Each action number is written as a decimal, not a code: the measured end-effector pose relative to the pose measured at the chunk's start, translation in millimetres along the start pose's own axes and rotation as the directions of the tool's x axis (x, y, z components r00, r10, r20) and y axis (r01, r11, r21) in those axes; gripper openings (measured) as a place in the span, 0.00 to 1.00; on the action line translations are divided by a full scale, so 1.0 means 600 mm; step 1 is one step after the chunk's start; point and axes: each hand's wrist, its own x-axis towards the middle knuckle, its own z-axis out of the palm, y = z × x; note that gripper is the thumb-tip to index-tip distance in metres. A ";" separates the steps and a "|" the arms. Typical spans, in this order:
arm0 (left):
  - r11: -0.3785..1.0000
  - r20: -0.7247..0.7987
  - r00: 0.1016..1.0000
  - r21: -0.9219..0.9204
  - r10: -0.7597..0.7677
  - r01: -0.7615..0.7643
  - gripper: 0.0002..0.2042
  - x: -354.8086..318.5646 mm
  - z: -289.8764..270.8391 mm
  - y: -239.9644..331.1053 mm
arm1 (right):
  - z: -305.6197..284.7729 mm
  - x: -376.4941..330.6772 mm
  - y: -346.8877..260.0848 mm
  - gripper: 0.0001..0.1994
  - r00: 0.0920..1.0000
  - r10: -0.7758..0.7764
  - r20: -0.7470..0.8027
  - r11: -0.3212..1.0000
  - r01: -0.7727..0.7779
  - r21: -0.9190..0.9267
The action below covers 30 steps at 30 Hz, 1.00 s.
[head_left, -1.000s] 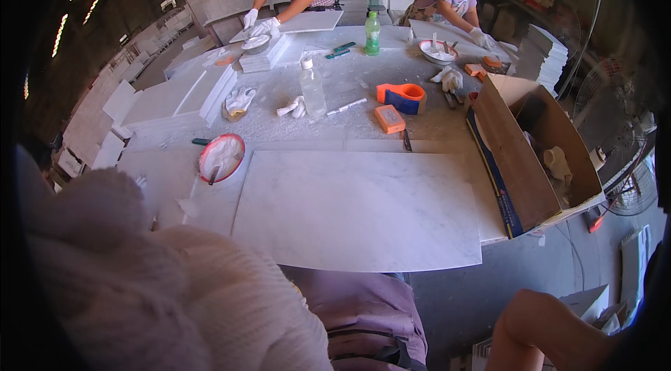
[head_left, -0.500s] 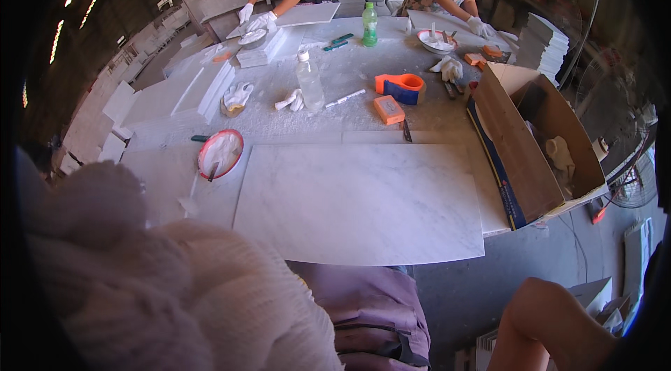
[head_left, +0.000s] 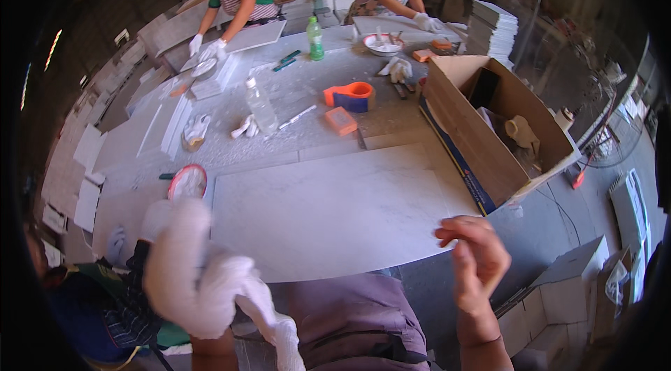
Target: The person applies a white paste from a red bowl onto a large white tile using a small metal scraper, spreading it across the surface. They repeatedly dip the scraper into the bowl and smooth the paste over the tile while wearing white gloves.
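Note:
My left hand (head_left: pixel 199 280), in a white knit glove and smeared by motion, is raised before the near left corner of a pale marble slab (head_left: pixel 321 217). A second limp white glove (head_left: pixel 276 322) hangs from it, seemingly gripped; the grip itself is blurred. Bare and raised beside the slab's near right corner, my right hand (head_left: pixel 479 259) has bent fingers with a gap to the thumb and nothing between them. Partly hidden behind the left glove is a red-rimmed bowl (head_left: pixel 187 181) of white paste.
A cardboard box (head_left: pixel 461 140) stands right of the slab. Beyond lie an orange tape dispenser (head_left: pixel 349 96), an orange block (head_left: pixel 341 121), a clear bottle (head_left: pixel 261 107) and a green bottle (head_left: pixel 315 39). Two gloved co-workers handle slabs across the table; another person (head_left: pixel 91 315) is at lower left.
The white gloves, large and close before, have moved down and away from the camera. My right hand has risen into view. The view has shifted, moving the table things leftward.

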 end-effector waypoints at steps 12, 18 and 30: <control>0.953 0.634 0.712 -0.199 0.301 -0.227 0.23 -0.060 0.059 0.065 | -0.224 0.159 -0.051 0.30 0.902 -0.398 -0.168 0.746 0.212 -0.631; 0.988 0.702 0.711 -0.132 0.036 0.080 0.25 -0.059 0.105 0.091 | -0.204 0.183 -0.047 0.37 0.939 -0.338 -0.068 0.701 0.203 -0.684; 0.696 0.585 0.748 -0.395 -0.312 0.600 0.28 -0.025 0.209 -0.002 | 0.132 -0.123 0.196 0.52 0.759 0.348 0.551 0.864 -0.488 0.127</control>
